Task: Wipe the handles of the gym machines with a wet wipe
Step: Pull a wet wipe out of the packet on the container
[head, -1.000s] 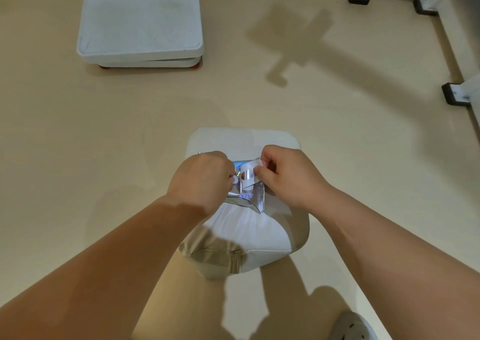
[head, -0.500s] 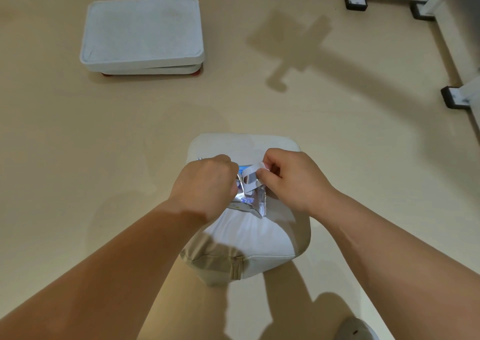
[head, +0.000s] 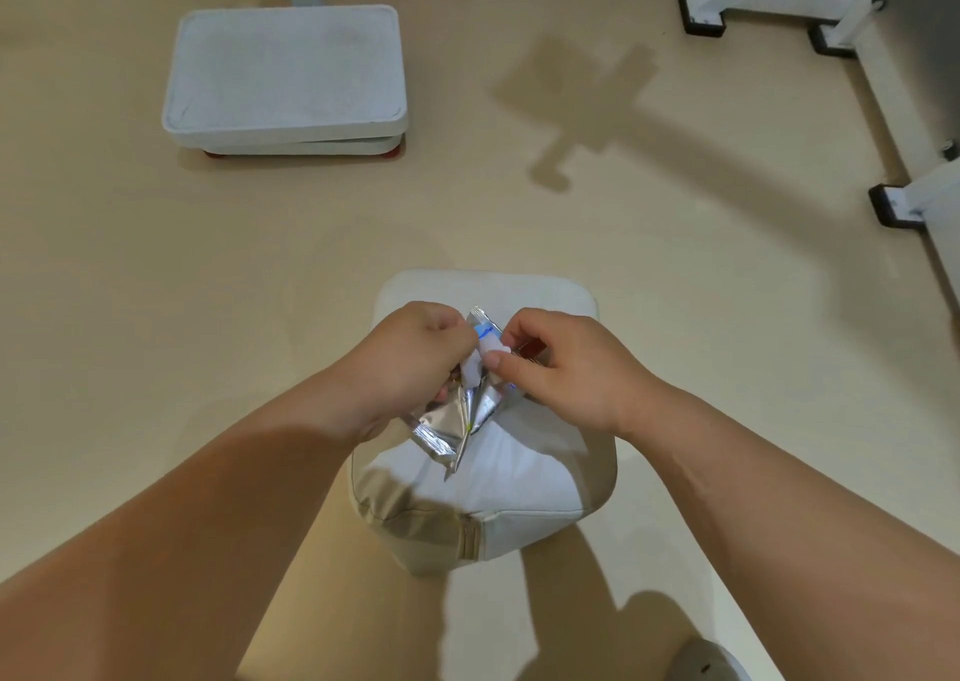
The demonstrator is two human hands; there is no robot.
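Above the padded seat point(head: 524, 477), the left hand point(head: 410, 363) grips the foil sachet point(head: 441, 428) to steady it, while the right hand point(head: 566, 371) pinches the white wet wipe point(head: 471, 374) at its mouth, apparently to draw it out.

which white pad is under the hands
The near padded seat, directly below the left hand and right hand; the flat stacked pad lies far off, upper left.

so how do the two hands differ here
The left hand grips the foil packet in a closed fist; the right hand only pinches with thumb and forefinger. The left hand holds the packet's body; the right hand is on the white wipe at its torn top. Both are above the pad.
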